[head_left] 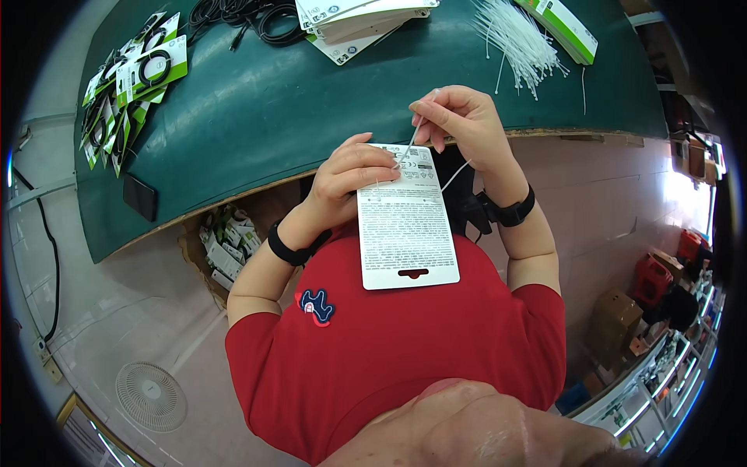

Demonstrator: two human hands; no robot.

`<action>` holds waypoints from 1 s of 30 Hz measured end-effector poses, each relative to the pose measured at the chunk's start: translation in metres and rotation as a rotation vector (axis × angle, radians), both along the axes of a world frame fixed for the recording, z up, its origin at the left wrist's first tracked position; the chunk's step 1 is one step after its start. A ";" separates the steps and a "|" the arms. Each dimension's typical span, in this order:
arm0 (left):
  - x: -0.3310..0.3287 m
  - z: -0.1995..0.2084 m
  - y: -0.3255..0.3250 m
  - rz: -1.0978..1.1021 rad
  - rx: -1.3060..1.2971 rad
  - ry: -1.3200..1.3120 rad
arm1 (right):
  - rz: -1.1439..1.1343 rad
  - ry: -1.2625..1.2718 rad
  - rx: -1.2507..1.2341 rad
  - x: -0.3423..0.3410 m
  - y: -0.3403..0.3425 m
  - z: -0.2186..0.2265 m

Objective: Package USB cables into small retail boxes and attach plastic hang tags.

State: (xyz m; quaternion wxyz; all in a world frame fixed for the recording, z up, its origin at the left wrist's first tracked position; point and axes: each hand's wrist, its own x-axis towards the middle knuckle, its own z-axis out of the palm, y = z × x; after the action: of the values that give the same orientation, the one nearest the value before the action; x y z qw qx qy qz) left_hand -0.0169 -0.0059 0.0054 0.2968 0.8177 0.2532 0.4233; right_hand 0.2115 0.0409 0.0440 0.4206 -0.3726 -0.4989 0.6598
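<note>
A white printed backing card (408, 233) with a slot at one end lies face-on before my chest, just off the table's front edge. My left hand (342, 177) grips its far left edge, fingers curled over the printed side. From the card's far end a thin white cable tie (410, 142) slants up, with one length of it also showing at the card's right side. My right hand (465, 124) pinches this tie between thumb and forefinger, a little above the card. Whatever is on the card's underside is mostly hidden.
On the green table (257, 117) are packaged cables (156, 68), loose black cables (280, 23), stacked cards (366, 27), a heap of white cable ties (520, 50) and a green-white box (568, 31). A black phone-like slab (139, 197) sits near the front-left edge. Below stands a filled carton (229, 245).
</note>
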 end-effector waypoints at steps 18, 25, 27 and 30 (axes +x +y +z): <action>0.000 -0.002 -0.001 -0.060 -0.173 -0.135 | 0.160 0.357 0.059 0.011 0.012 -0.004; 0.000 0.002 -0.006 0.016 -0.093 -0.116 | -0.078 -0.071 0.079 0.002 0.009 -0.014; 0.000 0.004 -0.006 0.026 -0.083 -0.118 | -0.073 -0.087 0.104 0.000 0.010 -0.018; -0.001 0.003 -0.004 0.018 -0.066 -0.117 | -0.075 -0.131 0.131 -0.004 0.010 -0.019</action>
State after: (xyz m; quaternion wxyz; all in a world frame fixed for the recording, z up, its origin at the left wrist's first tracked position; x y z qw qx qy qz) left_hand -0.0179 -0.0103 0.0084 0.3340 0.7789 0.2567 0.4647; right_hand 0.2072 0.0512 0.0246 0.4346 -0.4052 -0.5533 0.5838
